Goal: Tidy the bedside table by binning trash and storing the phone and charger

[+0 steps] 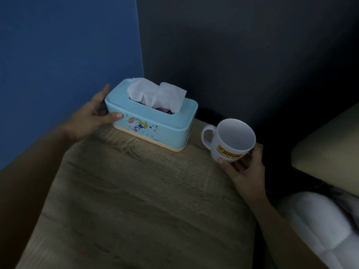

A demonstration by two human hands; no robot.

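A light blue tissue box (155, 125) with cartoon prints stands at the back of the wooden bedside table (136, 200), white tissues sticking out of its slot. My left hand (93, 117) grips the box's left end, thumb on the front face. A white empty mug (231, 140) with a yellow logo is at the table's right edge, tilted toward me. My right hand (242, 164) holds the mug from below and behind. No phone, charger or trash is in view.
A blue wall lies to the left and a dark wall behind the table. A beige bed edge (330, 148) and white quilted bedding (314, 226) lie to the right of the table.
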